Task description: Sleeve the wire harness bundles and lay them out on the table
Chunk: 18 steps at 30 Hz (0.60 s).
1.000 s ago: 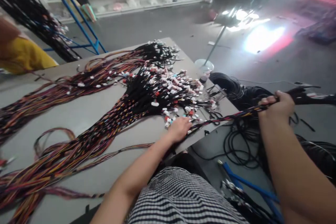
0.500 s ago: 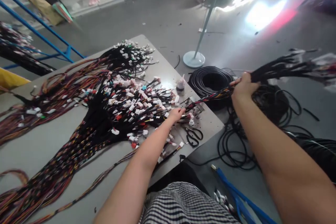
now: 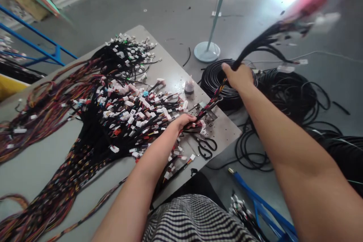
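A wire harness [image 3: 217, 92] with black sleeved branches is stretched between my two hands. My right hand [image 3: 239, 76] is closed around it above the cable coil, and its far end with white connectors sweeps up to the right, blurred. Over the table's corner, my left hand [image 3: 185, 120] is closed on the harness's lower stretch, close to a small metal fixture [image 3: 210, 118]. Black-handled scissors [image 3: 206, 147] lie just right of my left hand. Beside it spreads a large pile of harnesses [image 3: 133, 109] with white connectors.
On the table [image 3: 227, 132] stands a small bottle [image 3: 189, 86]. Coils of black cable [image 3: 217, 79] lie on the floor beyond the edge, near a stand's round base [image 3: 207, 52]. Blue metal frames [image 3: 249, 193] stand at lower right and far left [image 3: 56, 55]. Another harness bundle [image 3: 124, 55] lies farther back.
My right hand has moved left and up with the harness, whose far end now swings upward. My left hand stays near the same place on the table. The view has shifted slightly.
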Each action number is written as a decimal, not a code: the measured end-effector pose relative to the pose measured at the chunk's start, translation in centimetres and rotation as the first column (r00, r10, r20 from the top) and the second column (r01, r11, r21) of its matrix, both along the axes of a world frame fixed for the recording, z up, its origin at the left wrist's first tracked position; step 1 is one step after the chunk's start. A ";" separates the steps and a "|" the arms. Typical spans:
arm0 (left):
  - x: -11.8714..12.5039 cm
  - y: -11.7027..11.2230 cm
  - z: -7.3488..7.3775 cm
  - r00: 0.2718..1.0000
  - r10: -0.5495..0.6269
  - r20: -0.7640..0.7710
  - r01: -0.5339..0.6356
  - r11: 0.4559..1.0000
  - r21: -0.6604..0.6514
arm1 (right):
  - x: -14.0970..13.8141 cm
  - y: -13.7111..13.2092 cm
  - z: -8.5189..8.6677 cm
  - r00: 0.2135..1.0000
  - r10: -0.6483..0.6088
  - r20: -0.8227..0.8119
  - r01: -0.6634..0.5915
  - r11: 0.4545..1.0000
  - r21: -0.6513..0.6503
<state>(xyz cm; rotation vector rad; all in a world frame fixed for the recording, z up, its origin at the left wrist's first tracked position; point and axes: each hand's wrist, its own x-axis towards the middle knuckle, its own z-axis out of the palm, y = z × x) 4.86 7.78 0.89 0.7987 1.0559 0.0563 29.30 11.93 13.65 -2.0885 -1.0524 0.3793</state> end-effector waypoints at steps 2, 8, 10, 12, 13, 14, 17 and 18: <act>0.0 -0.1 -0.2 1.000 0.013 0.016 -0.013 1.000 0.016 | -2.9 -3.8 -1.3 0.977 0.154 0.150 -0.124 0.974 -0.190; -0.2 -0.6 -0.2 0.997 0.070 0.025 -0.071 0.997 0.013 | -17.4 -18.4 -9.6 0.768 0.636 -0.077 -0.449 0.449 -0.772; -0.1 -0.7 -0.1 0.996 0.092 0.013 -0.092 0.996 0.013 | -19.8 -19.8 -12.0 0.754 0.655 -0.044 -0.421 0.431 -0.798; -0.1 -0.7 -0.1 0.993 0.115 -0.013 -0.115 0.993 0.006 | -20.6 -19.8 -13.2 0.752 0.659 0.004 -0.412 0.475 -0.778; -0.1 -0.6 -0.1 0.992 0.123 -0.030 -0.123 0.992 -0.004 | -20.6 -19.6 -13.4 0.754 0.656 0.017 -0.409 0.490 -0.769; -0.1 -0.5 -0.1 0.991 0.126 -0.042 -0.127 0.992 -0.018 | -20.6 -19.5 -13.5 0.757 0.653 0.022 -0.408 0.500 -0.764; -0.1 -0.3 0.0 0.992 0.119 -0.033 -0.120 0.991 -0.058 | -20.4 -19.4 -13.3 0.763 0.647 -0.018 -0.436 0.493 -0.753; -0.1 -0.3 0.0 0.993 0.120 -0.019 -0.121 0.991 -0.061 | -20.3 -19.6 -13.2 0.768 0.638 -0.047 -0.451 0.488 -0.747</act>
